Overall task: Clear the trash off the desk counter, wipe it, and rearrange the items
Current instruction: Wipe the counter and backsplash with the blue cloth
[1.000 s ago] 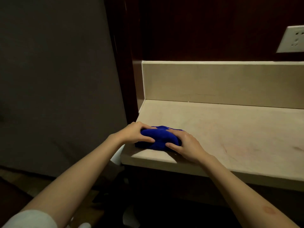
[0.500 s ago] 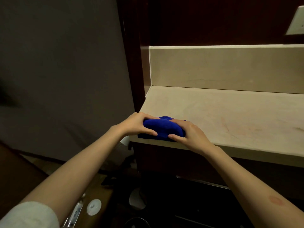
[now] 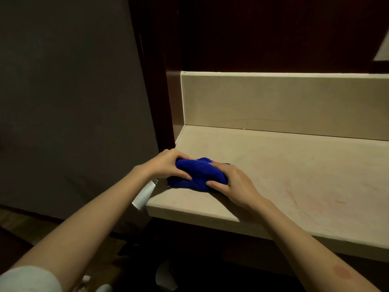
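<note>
Blue cloth point(image 3: 197, 174), bunched into a thick wad, sits on the near left corner of the pale stone worktop point(image 3: 294, 182), close to its front edge and to its left end. Both hands hold it: the left hand point(image 3: 168, 165) curls over the wad's left side with the thumb lying along the front, and the right hand point(image 3: 233, 184) covers the right side, thumb tucked against the front fold and fingers bent over the top. Each grip is therefore clenched on the cloth, which bulges up between them. Both forearms reach in from the lower edge of the view, and a white sleeve point(image 3: 27, 279) shows at the left elbow. Faint reddish streaks point(image 3: 292, 192) mark the worktop surface to the right of the hands. A low upstand point(image 3: 284, 104) of the same pale stone runs along the back of the worktop, and dark wood panelling point(image 3: 263, 32) rises above it. At the far right edge a corner of a pale wall plate point(image 3: 382, 53) is just in view. Left of the worktop stands a dim grey wall point(image 3: 67, 102). Below the left wrist a white, narrow object point(image 3: 145, 193) hangs beside the worktop's end; what it is cannot be told. The floor area below is too dark to read.
</note>
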The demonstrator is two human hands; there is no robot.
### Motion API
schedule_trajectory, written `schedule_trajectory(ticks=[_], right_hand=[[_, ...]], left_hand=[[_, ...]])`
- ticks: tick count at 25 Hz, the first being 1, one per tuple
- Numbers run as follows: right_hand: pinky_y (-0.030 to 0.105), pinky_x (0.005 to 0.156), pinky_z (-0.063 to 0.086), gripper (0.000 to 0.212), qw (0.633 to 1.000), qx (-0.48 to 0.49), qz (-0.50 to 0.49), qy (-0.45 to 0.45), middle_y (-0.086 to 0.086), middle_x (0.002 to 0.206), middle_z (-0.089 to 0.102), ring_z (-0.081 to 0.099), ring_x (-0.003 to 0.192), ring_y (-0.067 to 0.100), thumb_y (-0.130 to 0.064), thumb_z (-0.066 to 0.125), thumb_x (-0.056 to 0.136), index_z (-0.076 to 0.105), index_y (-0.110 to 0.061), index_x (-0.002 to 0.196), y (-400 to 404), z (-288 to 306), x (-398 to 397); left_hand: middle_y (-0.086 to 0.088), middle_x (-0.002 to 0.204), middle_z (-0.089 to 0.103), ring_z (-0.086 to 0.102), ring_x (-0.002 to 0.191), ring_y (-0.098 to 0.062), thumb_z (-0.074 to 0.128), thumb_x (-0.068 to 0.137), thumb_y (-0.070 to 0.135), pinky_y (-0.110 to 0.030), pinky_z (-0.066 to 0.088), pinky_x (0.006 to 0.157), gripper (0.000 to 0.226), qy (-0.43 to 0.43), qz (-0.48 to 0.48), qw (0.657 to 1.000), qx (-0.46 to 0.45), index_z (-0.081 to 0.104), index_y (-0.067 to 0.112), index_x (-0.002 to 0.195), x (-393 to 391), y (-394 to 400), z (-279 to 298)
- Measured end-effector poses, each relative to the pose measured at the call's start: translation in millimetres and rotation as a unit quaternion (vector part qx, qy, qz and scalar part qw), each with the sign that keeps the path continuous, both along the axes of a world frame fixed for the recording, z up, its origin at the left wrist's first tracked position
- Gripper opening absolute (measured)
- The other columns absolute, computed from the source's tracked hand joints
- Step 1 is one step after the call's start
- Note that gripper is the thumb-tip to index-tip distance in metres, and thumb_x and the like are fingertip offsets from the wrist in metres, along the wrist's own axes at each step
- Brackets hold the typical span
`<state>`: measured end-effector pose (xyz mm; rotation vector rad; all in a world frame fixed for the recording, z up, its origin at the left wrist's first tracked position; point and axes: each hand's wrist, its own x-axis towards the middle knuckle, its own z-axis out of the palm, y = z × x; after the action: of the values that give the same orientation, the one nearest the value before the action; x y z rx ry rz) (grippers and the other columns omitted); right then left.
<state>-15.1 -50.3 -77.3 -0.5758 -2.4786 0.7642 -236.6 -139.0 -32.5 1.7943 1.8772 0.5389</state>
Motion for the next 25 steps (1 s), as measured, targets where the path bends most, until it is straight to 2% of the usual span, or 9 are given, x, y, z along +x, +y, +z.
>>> schedule_trajectory(ticks=[3,6,9,12,15,17,25], right_hand=[[0.031,0.087,0.049,0.038,1.0,0.001,-0.008,0.002,-0.016,0.119,0.063,0.056,0.105,0.007,-0.039,0.062,0.088,0.056,-0.035,0.124,31.3,-0.2,-18.2],[0.026,0.085,0.045,0.04,1.0,0.003,-0.022,-0.004,-0.015,0.12,0.063,0.055,0.106,0.007,-0.038,0.062,0.088,0.055,-0.033,0.127,63.9,0.6,-37.5],[0.03,0.088,0.048,0.042,0.999,0.001,-0.039,-0.007,-0.015,0.121,0.063,0.055,0.107,0.007,-0.04,0.061,0.088,0.053,-0.034,0.129,98.5,-1.5,-58.6],[0.034,0.09,0.049,0.042,0.999,-0.009,-0.053,-0.011,-0.015,0.121,0.063,0.055,0.108,0.008,-0.04,0.062,0.088,0.053,-0.035,0.128,130.6,-3.6,-80.2],[0.036,0.09,0.05,0.042,0.998,-0.008,-0.068,-0.011,-0.014,0.12,0.063,0.055,0.107,0.01,-0.041,0.061,0.088,0.053,-0.034,0.129,157.8,-5.9,-99.8],[0.037,0.091,0.05,0.044,0.997,-0.008,-0.078,-0.017,-0.012,0.122,0.063,0.055,0.109,0.012,-0.042,0.061,0.088,0.052,-0.033,0.13,172.8,-5.8,-112.0],[0.037,0.095,0.048,0.048,0.996,-0.011,-0.082,-0.013,-0.011,0.125,0.061,0.053,0.113,0.011,-0.043,0.061,0.087,0.051,-0.03,0.132,195.3,-8.7,-124.3]], left_hand=[[0.01,0.108,0.069,0.065,0.097,-0.004,0.077,0.078,0.027,-0.026,0.055,0.085,0.044,0.018,0.006,1.0,0.001,0.064,0.024,0.12,-15.0,34.2,1.6],[0.005,0.111,0.069,0.063,0.097,-0.006,0.077,0.079,0.026,-0.023,0.053,0.083,0.043,0.057,0.01,0.998,-0.01,0.064,0.021,0.12,-28.8,72.7,7.6],[0.001,0.114,0.067,0.061,0.101,-0.011,0.076,0.08,0.024,-0.023,0.05,0.084,0.043,0.094,0.006,0.995,-0.018,0.062,0.018,0.12,-42.9,108.9,14.3],[-0.001,0.114,0.065,0.059,0.102,-0.015,0.075,0.081,0.025,-0.029,0.05,0.087,0.042,0.168,0.008,0.986,-0.018,0.061,0.017,0.12,-52.5,141.4,17.7],[-0.007,0.116,0.064,0.061,0.106,-0.025,0.074,0.082,0.027,-0.039,0.051,0.091,0.047,0.29,0.02,0.956,-0.034,0.058,0.015,0.124,-55.5,178.5,21.8],[-0.011,0.118,0.062,0.06,0.108,-0.029,0.075,0.08,0.027,-0.042,0.051,0.091,0.051,0.334,0.034,0.94,-0.057,0.056,0.013,0.125,-59.3,200.3,23.9],[-0.008,0.122,0.062,0.06,0.108,-0.027,0.079,0.076,0.026,-0.036,0.051,0.091,0.059,0.273,0.042,0.957,-0.09,0.056,0.014,0.129,-74.6,225.8,34.6]])
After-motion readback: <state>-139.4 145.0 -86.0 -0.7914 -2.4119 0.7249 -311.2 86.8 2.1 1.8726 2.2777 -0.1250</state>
